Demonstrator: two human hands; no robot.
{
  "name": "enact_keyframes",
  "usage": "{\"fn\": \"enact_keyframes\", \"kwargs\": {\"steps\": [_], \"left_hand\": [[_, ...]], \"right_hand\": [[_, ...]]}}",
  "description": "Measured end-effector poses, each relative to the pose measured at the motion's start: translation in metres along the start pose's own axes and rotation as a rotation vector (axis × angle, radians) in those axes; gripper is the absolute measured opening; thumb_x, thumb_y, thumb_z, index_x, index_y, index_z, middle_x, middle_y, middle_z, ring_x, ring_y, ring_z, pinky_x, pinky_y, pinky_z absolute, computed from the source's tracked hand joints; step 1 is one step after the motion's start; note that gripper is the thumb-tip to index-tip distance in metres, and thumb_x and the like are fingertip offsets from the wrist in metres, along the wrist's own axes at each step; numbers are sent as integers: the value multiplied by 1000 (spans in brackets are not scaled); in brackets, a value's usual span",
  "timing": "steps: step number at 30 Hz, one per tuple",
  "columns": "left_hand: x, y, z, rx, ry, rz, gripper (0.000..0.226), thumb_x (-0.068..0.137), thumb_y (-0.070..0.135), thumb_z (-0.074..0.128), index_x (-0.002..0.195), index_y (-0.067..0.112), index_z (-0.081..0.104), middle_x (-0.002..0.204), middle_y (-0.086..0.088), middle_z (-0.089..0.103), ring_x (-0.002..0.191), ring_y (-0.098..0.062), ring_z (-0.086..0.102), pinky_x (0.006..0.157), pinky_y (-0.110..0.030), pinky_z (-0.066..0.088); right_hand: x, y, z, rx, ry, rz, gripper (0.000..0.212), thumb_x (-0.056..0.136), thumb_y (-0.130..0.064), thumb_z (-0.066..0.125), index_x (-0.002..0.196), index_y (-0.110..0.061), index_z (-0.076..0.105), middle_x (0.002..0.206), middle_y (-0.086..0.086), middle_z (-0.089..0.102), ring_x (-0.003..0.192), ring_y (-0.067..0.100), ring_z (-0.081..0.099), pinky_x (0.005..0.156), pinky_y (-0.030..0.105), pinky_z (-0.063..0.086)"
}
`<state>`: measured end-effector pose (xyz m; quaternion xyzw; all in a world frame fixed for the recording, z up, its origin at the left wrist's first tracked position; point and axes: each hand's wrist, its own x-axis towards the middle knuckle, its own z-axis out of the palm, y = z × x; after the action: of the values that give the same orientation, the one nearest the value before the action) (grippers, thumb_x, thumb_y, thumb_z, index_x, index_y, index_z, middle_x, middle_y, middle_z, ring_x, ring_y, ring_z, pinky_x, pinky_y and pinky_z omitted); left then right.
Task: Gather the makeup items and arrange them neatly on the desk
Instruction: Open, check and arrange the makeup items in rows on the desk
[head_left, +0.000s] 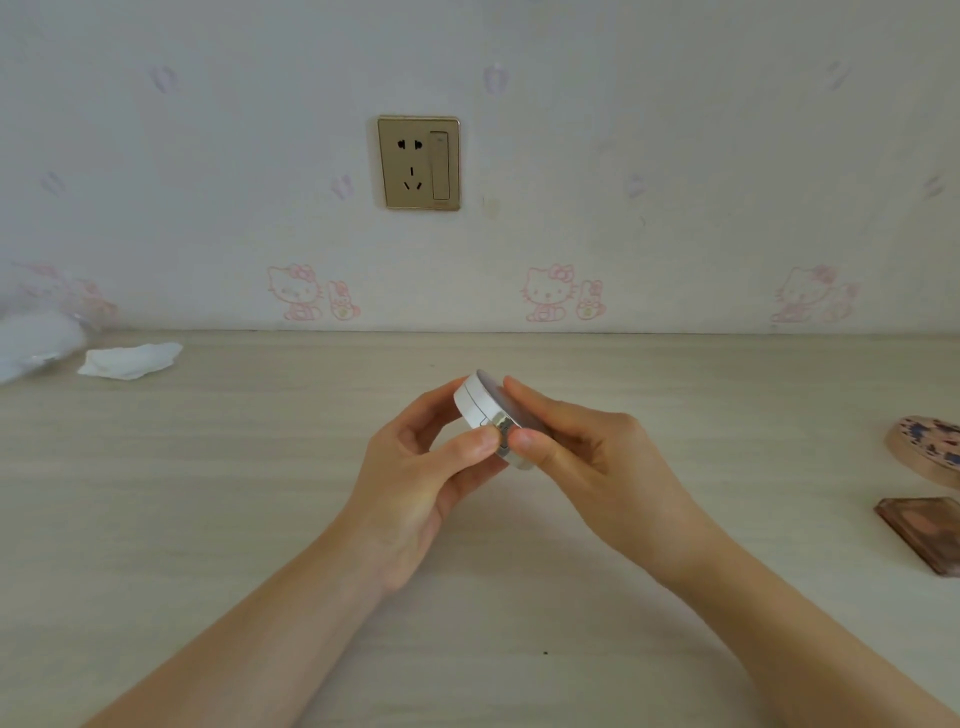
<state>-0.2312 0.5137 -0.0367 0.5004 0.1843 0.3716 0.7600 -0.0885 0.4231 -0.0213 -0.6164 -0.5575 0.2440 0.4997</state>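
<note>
Pale wood-grain bench (208, 519) is running flat against a wall papered with pink cartoon cats. A gold socket plate (418, 162) is sitting on the wall, centre. Both hands are meeting above mid-bench: left hand (415, 483) and right hand (587, 457) are gripping a round white compact (480, 402), tilted on edge, off the surface. Crumpled white tissue (130, 359) is lying far left. A patterned round case (927, 447) and brown square palette (924, 530) are lying at right edge.

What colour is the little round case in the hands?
The round case is white with a silver clasp, seen in the head view.
</note>
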Motion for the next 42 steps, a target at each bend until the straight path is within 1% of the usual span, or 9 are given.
{"fn": "enact_keyframes", "kwargs": {"steps": [5, 10, 15, 20, 23, 26, 32, 37, 42], "left_hand": [[-1, 1, 1, 6, 24, -4, 50, 71, 8, 73, 120, 6, 63, 122, -17, 64, 104, -32, 67, 82, -35, 56], [-4, 0, 1, 74, 19, 9, 56, 67, 11, 81, 120, 10, 64, 124, -12, 64, 105, -33, 67, 84, -40, 56], [-5, 3, 1, 163, 11, 37, 49, 69, 5, 75, 116, 16, 68, 120, 0, 67, 104, -29, 68, 84, -42, 56], [-5, 3, 0, 149, -44, -30, 60, 69, 10, 77, 126, 17, 61, 127, -4, 64, 107, -29, 66, 84, -42, 56], [-6, 2, 3, 165, -4, 0, 56, 69, 7, 74, 123, 17, 63, 123, -1, 66, 101, -26, 69, 79, -36, 57], [-6, 2, 3, 165, -1, 3, 54, 69, 7, 73, 121, 17, 65, 122, 0, 66, 100, -27, 69, 79, -38, 57], [-3, 2, 4, 111, 11, -21, 60, 67, 5, 79, 124, 13, 63, 122, -8, 66, 101, -30, 69, 76, -42, 58], [-1, 4, 1, 56, 28, -51, 64, 67, 13, 75, 129, 13, 59, 124, -13, 64, 106, -33, 66, 81, -42, 57], [-2, 7, -2, 91, 7, -41, 61, 66, 9, 78, 125, 11, 61, 120, -14, 67, 101, -32, 68, 74, -39, 57]], "right_hand": [[-1, -2, -2, 66, 3, -15, 42, 89, -24, 61, 131, -24, 56, 131, -16, 58, 117, -12, 51, 97, 9, 41], [-1, 2, -5, 102, -40, 19, 72, 78, -37, 67, 142, -21, 41, 134, -15, 53, 122, -9, 48, 99, 15, 44], [-4, -4, -15, 27, -146, -43, 32, 91, -17, 62, 122, -23, 61, 120, -6, 66, 114, 4, 60, 99, 27, 48], [-7, -2, -12, -72, -167, -62, 27, 92, -23, 57, 117, -12, 58, 111, 5, 67, 108, 21, 62, 95, 43, 50], [-8, 2, -6, -139, -113, -87, 31, 88, -26, 58, 114, -9, 55, 108, 9, 66, 106, 23, 60, 94, 32, 51], [-8, -2, -4, -78, -100, -90, 25, 89, -18, 60, 114, -18, 61, 113, 2, 66, 110, 15, 60, 91, 9, 44], [-6, -12, -16, 81, -178, -97, 36, 90, -8, 61, 107, -39, 64, 115, -17, 68, 115, -3, 57, 98, 13, 42], [-4, -4, 1, -109, -105, -61, 31, 87, -42, 54, 119, -43, 55, 111, 4, 68, 107, 22, 62, 94, 43, 49], [-4, -6, -2, -13, -140, -65, 32, 92, -24, 59, 119, -42, 59, 113, -4, 69, 109, 10, 61, 98, 26, 47]]}}
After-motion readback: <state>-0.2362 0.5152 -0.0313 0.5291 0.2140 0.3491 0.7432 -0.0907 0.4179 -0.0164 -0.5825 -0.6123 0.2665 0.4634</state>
